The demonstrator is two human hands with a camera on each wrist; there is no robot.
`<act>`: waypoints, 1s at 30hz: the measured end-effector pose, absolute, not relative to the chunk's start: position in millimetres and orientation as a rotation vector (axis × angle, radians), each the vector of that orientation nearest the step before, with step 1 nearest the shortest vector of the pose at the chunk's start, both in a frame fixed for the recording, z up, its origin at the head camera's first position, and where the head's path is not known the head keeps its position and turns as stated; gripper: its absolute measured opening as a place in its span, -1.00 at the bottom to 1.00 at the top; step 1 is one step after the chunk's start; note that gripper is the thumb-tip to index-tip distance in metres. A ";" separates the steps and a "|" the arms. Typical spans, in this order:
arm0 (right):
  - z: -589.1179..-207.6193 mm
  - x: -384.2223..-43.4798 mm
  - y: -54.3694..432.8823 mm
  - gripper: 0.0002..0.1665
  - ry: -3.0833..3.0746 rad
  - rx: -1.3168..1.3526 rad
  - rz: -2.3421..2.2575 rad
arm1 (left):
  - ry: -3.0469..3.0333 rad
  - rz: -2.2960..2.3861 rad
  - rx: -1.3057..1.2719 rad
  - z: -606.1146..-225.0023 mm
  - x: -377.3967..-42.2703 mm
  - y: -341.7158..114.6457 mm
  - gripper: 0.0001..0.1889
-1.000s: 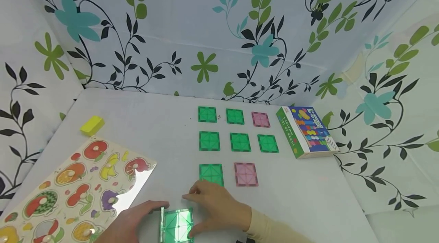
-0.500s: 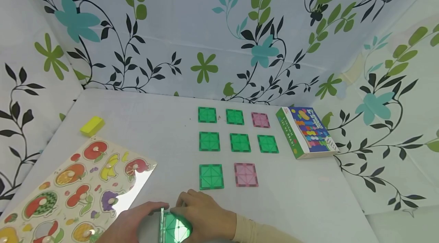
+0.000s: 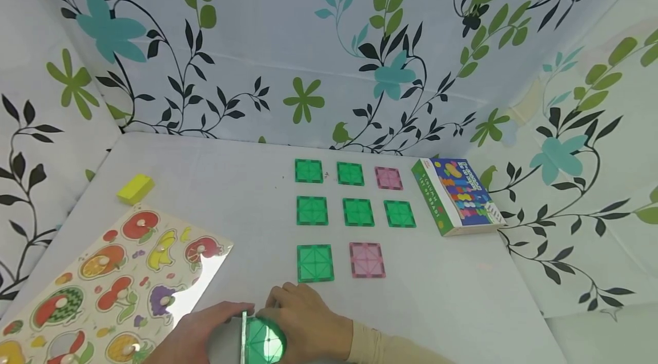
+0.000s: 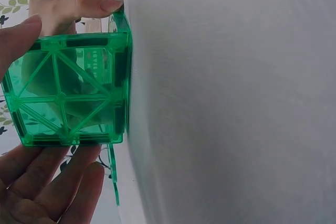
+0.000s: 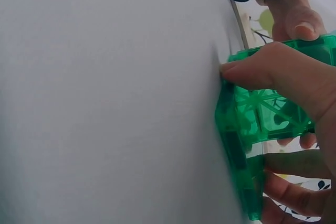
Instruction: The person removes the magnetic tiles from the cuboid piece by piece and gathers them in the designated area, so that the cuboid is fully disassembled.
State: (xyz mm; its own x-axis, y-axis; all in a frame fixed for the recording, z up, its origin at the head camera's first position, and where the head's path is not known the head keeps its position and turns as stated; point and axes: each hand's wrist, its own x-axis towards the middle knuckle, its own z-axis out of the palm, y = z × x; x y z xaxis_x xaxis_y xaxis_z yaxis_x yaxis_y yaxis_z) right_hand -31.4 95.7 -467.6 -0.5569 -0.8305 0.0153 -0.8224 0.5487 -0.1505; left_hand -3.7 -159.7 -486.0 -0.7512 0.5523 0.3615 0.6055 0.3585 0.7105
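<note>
Green see-through magnetic tiles [image 3: 259,338] are joined near the table's front edge, one standing upright on its edge. My left hand [image 3: 187,334] grips the upright tile [image 4: 63,97], thumb at one edge and fingers at the opposite edge in the left wrist view. On the other side, my right hand [image 3: 305,324] holds green tile work, its thumb [image 5: 257,69] on a near edge and its fingers curled along the far side. How the tiles join under the right hand is partly hidden. Behind them lie a single green tile [image 3: 315,263] and a pink tile [image 3: 367,260].
Further back are more green tiles [image 3: 312,211] and a pink tile [image 3: 388,178], flat in rows. A boxed set [image 3: 460,195] lies at the right. At left are a fruit peg puzzle board [image 3: 120,278] and a yellow block [image 3: 135,189]. Patterned cloth hangs behind the table.
My right hand has moved left and down onto the right side of the green tiles, its fingers closing in. My left hand has stayed in place.
</note>
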 end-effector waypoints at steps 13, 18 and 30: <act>-463.0 -39.2 108.5 -0.08 2.813 -1.398 -0.284 | -2.547 -1.261 -1.009 -488.0 -2.4 -161.5 -0.08; -450.1 -47.0 121.1 -0.07 2.867 -1.333 -0.377 | -2.562 -1.225 -1.029 -488.8 -3.4 -163.3 -0.08; -419.5 -81.3 204.1 -0.09 3.020 -0.982 -0.526 | -2.434 -1.204 -1.109 -493.2 -7.1 -165.7 -0.03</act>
